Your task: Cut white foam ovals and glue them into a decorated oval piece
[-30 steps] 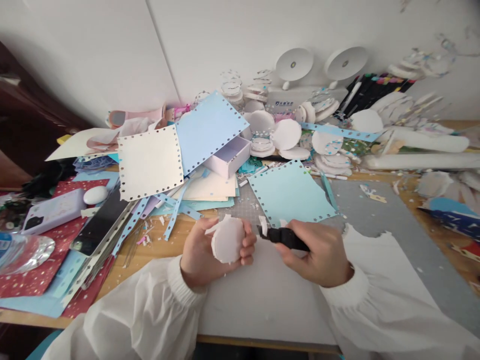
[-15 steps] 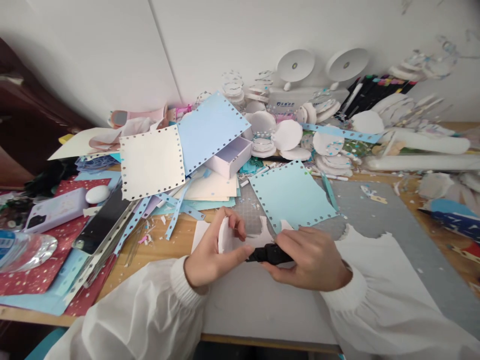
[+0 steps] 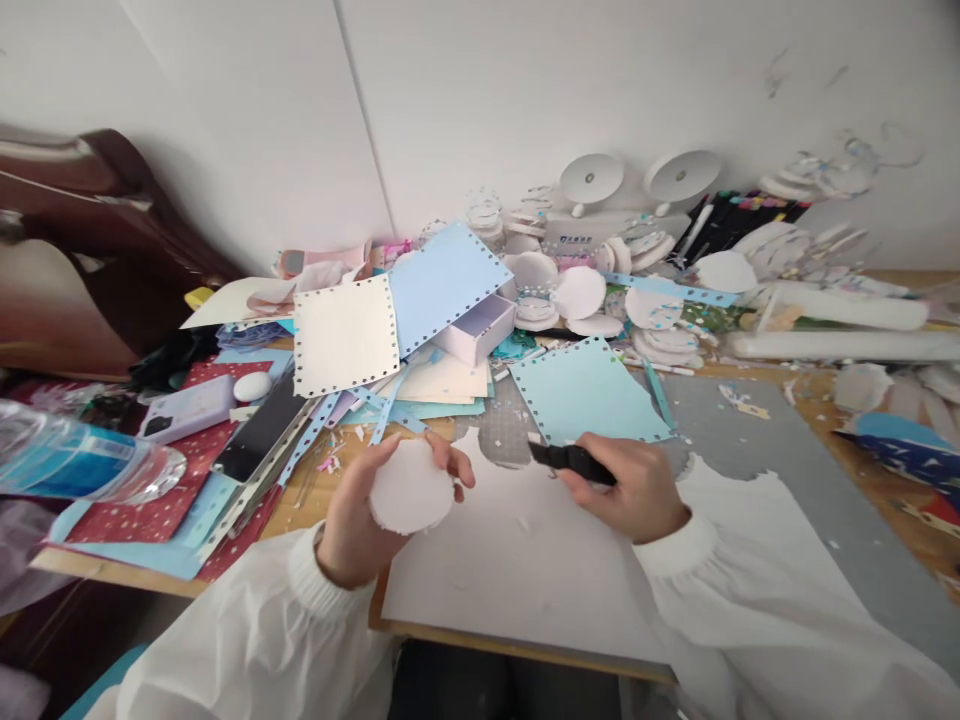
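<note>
A round white disc [image 3: 412, 487], apparently foam board with a slightly rough edge, rests in my left hand [image 3: 360, 520], its flat face turned up toward me. My fingers curl round its rim. In my right hand [image 3: 634, 490] is a black utility knife [image 3: 574, 461], its dark blade pointing left, apart from the disc. Under both hands lies a white sheet [image 3: 510, 570] with curved bites cut from its far edge. Just beyond the knife is a teal paper [image 3: 585, 390] punched with small flower holes along its edges.
A grey cutting mat [image 3: 720, 420] lies beneath the sheets. Behind are many white discs [image 3: 581, 293], a lilac box [image 3: 480, 335] and blue punched paper [image 3: 450, 280]. At left stand a phone [image 3: 259, 430] and a water bottle [image 3: 82, 455]. Black markers [image 3: 739, 220] stand back right.
My left hand has moved left and turned the disc from edge-on to face-up. My right hand has drawn the knife away from it, and the view has shifted left.
</note>
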{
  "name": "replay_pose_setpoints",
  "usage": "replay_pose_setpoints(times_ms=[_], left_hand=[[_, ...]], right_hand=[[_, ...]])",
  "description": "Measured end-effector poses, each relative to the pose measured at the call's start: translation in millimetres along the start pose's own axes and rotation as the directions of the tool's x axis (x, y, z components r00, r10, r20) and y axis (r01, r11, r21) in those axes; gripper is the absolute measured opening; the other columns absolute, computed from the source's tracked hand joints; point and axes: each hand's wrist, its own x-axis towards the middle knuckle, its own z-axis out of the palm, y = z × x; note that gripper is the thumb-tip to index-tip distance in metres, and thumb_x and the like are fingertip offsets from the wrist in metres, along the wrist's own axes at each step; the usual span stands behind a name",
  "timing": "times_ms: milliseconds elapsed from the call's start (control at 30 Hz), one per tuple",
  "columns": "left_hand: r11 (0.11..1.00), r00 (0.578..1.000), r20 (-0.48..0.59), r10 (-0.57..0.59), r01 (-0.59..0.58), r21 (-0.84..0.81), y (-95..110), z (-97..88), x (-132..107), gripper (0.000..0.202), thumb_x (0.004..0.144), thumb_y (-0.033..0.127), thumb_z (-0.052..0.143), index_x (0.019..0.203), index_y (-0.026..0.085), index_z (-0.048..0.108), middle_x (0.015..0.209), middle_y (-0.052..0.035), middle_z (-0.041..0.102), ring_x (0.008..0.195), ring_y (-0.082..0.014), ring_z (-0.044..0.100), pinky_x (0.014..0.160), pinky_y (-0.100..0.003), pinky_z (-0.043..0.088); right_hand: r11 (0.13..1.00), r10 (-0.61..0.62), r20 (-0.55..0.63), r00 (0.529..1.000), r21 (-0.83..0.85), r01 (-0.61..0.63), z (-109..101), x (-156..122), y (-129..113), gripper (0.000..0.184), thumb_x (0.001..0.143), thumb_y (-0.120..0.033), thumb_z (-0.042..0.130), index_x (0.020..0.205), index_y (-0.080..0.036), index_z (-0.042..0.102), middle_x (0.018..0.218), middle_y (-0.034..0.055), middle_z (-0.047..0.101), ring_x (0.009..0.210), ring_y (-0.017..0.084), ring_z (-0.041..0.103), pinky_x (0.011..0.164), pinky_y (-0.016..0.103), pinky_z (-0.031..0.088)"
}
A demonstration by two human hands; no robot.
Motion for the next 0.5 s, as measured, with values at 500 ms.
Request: replay_pose_setpoints(times_ms=[500], left_hand=[[0.936,0.995,0.022,-0.094,0.081,0.343,-12,27.4,-21,0.035,0.081,0.029,0.065,0.112,0.018,0.055,0.092,-0.0047,0.06,0.075,-0.0136,0.058,0.063,-0.022,0.045]], right_hand=[[0.538,0.493,0.361,0.792,0.589,-0.603,-64,3,-31,0.029,0.083,-0.047,0.055,0.073,-0.021,0.049,0.053,-0.0065,0.042,0.038,0.006,0.031,0.039,0.023,0.027]])
